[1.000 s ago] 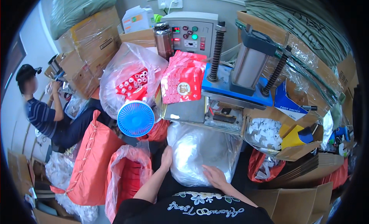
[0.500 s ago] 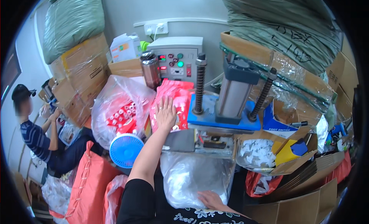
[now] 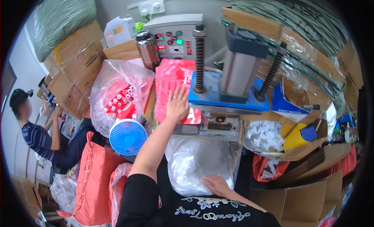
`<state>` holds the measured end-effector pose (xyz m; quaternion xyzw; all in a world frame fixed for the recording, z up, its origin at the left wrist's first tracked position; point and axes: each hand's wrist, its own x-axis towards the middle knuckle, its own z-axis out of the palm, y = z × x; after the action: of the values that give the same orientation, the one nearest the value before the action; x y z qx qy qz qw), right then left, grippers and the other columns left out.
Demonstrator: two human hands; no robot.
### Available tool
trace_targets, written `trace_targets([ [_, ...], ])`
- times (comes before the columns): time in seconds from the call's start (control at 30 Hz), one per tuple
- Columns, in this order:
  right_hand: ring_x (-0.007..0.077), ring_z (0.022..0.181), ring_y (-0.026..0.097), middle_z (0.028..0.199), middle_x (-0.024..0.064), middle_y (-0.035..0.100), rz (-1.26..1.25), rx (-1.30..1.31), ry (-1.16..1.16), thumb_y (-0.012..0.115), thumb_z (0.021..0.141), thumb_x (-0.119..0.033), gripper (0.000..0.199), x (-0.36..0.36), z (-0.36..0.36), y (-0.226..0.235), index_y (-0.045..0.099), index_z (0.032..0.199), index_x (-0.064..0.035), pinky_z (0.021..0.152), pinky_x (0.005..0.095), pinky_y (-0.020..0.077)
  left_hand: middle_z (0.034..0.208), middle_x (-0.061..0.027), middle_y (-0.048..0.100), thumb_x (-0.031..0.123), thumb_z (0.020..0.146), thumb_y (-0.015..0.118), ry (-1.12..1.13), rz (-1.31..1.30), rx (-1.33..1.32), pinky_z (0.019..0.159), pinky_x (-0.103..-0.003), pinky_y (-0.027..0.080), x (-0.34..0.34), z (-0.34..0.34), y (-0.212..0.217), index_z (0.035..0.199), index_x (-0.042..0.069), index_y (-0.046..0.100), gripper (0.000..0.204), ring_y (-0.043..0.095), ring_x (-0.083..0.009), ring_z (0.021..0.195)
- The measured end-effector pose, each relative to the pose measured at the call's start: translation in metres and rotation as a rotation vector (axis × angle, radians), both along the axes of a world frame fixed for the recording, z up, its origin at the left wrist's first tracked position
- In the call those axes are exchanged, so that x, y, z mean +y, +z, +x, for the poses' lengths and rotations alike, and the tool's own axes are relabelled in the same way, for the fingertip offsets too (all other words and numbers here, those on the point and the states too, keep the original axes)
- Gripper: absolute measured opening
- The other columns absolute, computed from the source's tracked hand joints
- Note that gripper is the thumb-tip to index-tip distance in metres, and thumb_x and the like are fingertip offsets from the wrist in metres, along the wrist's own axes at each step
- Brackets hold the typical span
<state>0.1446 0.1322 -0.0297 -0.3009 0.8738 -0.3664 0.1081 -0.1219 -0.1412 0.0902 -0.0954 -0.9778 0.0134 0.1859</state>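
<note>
While left hand [image 3: 177, 106] lies flat, fingers spread, on the red packet stack [image 3: 171, 86], that stack sits hemmed between blue press base [image 3: 228, 100] and clear bag of red goods [image 3: 119, 96]. Right hand [image 3: 217, 185] rests open-palmed on the clear plastic bag [image 3: 200, 160], near its lower edge; blue fan [image 3: 127, 137] crowds the left.

My left hand [image 3: 177, 106] lies flat, fingers spread, on a stack of red printed packets [image 3: 171, 86] leaning upright beside the press. My right hand [image 3: 216, 185] rests on a crinkled clear plastic bag [image 3: 198, 160] below.
</note>
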Motion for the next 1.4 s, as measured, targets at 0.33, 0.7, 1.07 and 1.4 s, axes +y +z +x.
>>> trace_targets([
  [0.33,0.0317,0.098,0.064,0.105,0.0142,0.067,-0.262,0.395,-0.295,0.066,0.085,-0.009,0.018,0.036,-0.05,0.107,0.068,0.102,-0.004,0.083,0.0383,0.0521,0.155,-0.0145,0.027,0.038,0.09,0.058,0.037,0.281,0.249,0.114,-0.051,0.018,0.014,0.092,-0.007,0.141,0.003,0.042,0.064,0.025,-0.033,0.144],
  [0.7,0.0335,0.08,0.063,0.095,0.013,0.063,0.189,0.569,-0.539,0.064,0.086,-0.015,0.019,0.092,-0.146,0.12,0.066,0.102,-0.0043,0.069,0.0417,0.0499,0.117,-0.0045,0.065,0.003,0.072,0.066,-0.111,0.519,0.246,0.1,-0.04,0.038,-0.003,0.157,-0.031,0.112,0.014,0.067,0.041,0.057,-0.0235,0.113],
  [1.07,0.0209,0.081,0.061,0.089,0.0093,0.064,-0.339,0.327,-0.57,0.066,0.085,-0.004,0.014,0.077,-0.118,0.147,0.066,0.099,-0.002,0.071,0.0279,0.047,0.079,-0.0036,0.065,0.011,0.087,0.071,-0.145,1.504,-0.234,0.066,-0.024,0.045,0.053,0.208,0.0,0.087,-0.002,0.069,0.013,0.058,-0.0071,0.073],
  [1.4,0.0211,0.083,0.062,0.091,0.0105,0.067,-0.065,0.185,-0.018,0.071,0.082,-0.014,0.026,0.022,-0.092,0.168,0.067,0.105,-0.0034,0.076,0.0313,0.0476,0.074,-0.0068,0.063,0.012,0.084,0.072,-0.194,1.23,-0.513,0.063,-0.027,0.045,0.077,0.237,-0.061,0.089,-0.002,0.07,0.015,0.059,-0.0124,0.068],
])
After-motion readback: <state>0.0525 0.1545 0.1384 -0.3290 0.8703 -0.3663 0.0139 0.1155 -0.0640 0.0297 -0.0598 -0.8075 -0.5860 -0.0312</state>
